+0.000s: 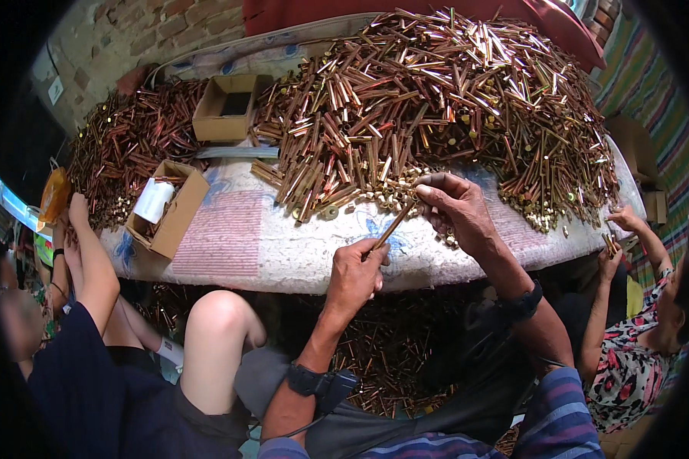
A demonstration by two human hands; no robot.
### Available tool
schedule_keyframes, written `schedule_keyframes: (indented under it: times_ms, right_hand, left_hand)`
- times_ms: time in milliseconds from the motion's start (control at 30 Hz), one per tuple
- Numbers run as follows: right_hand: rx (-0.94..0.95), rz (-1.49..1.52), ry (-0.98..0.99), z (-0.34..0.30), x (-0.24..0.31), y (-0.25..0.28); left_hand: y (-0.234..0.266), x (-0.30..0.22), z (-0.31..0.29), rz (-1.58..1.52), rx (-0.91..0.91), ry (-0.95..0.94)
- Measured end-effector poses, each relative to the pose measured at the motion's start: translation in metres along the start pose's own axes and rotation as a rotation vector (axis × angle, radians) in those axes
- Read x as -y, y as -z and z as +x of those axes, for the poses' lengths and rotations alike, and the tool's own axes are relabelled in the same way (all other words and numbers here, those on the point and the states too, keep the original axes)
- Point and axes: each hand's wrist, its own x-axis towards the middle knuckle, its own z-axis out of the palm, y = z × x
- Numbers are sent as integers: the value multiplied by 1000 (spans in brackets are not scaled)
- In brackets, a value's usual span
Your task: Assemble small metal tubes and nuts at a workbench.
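Observation:
My left hand (pixel 356 277) is closed round the lower end of a slim copper-coloured tube (pixel 395 226), which slants up and to the right. Thumb and forefinger of my right hand (pixel 459 205) pinch together by the tube's upper end. What they hold is too small to make out. Its other fingers curl over the table's near side, close to small gold-coloured caps (pixel 386 191). Behind both hands rises a large heap of shiny copper-coloured tubes (pixel 436 92).
The table wears a pale patterned cloth (pixel 298 260). Two cardboard boxes stand left, an upper one (pixel 207 126) and a lower box (pixel 177 222) holding a white roll (pixel 154 200). More tubes (pixel 138 145) lie far left. People sit at both sides; the right one's hands (pixel 626 219) hold tubes.

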Motion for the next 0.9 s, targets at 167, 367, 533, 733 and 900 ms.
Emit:
schedule_keyframes:
  times_ms: [167, 367, 533, 733, 900]
  right_hand:
    - [59, 9, -48, -4, -5, 4]
    - [76, 14, -128, -5, -7, 5]
    - [96, -104, -65, -13, -12, -4]
    - [384, -475, 3, -20, -2, -20]
    - [120, -697, 175, 27, -2, -11]
  left_hand:
    - [-3, 2, 2, 32, 7, 6]
    - [0, 5, 2, 5, 4, -68]
    - [0, 2, 1, -7, -11, -58]
    - [-4, -8, -2, -93, -17, -117]
    - [6, -3, 0, -117, -42, -46]
